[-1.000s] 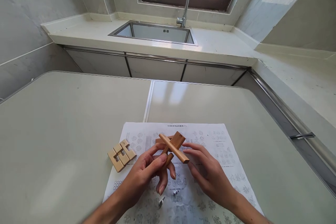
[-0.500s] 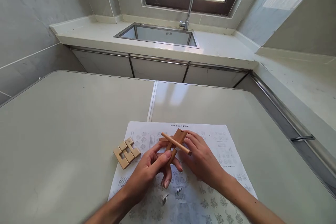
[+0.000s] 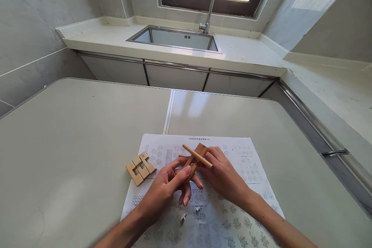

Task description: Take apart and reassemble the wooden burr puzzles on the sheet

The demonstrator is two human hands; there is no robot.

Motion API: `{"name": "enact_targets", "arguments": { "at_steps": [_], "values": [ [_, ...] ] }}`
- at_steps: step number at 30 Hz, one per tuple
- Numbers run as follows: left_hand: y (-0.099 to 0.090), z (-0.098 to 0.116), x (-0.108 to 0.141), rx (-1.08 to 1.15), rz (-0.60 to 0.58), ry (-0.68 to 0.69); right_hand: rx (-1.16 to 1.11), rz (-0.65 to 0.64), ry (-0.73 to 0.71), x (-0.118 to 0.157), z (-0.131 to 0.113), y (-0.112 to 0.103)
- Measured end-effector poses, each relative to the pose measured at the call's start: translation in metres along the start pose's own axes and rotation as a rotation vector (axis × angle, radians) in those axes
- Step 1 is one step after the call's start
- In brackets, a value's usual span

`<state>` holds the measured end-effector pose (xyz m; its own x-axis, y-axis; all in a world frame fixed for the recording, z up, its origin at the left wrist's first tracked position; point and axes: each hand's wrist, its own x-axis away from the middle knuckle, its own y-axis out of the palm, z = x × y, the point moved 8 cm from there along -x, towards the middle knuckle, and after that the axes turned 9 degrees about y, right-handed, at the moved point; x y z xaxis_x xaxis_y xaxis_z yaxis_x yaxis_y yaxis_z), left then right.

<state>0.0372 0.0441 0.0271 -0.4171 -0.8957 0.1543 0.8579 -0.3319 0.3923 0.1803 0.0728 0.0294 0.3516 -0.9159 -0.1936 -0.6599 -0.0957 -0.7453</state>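
Observation:
Above a printed paper sheet (image 3: 238,186), several reddish-brown wooden pieces (image 3: 200,149) are held together, with a thin rod (image 3: 197,156) lying slantwise across them. My left hand (image 3: 171,182) pinches the lower end of the pieces between thumb and fingers. From the right, my right hand (image 3: 223,174) grips their far side; its fingertips are largely hidden behind the wood. Left of the hands, a flat group of lighter interlocked wooden blocks (image 3: 141,168) rests partly on the sheet's left edge and partly on the table.
The sheet lies on a pale table (image 3: 72,143) with a seam down its middle. Small torn spots show in the paper (image 3: 183,219) below my hands. Beyond the table are a counter, a sink (image 3: 174,38) and a faucet (image 3: 211,0).
The thin rod has shifted slightly right and now slopes more steeply across the other pieces. Both hands keep their hold, with only slight movement.

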Motion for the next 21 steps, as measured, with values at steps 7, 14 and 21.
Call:
{"name": "enact_targets", "arguments": {
  "at_steps": [7, 14, 21],
  "values": [
    [0.001, 0.002, 0.001, -0.015, -0.015, 0.01, -0.231, -0.032, 0.155, 0.017, 0.007, -0.019],
    [-0.006, -0.004, -0.002, 0.017, 0.042, 0.027, -1.017, 0.006, 0.569, 0.042, 0.054, -0.021],
    [-0.009, -0.008, -0.005, 0.021, 0.079, -0.007, -1.327, -0.129, 0.677, 0.048, 0.041, -0.002]
  ]
}}
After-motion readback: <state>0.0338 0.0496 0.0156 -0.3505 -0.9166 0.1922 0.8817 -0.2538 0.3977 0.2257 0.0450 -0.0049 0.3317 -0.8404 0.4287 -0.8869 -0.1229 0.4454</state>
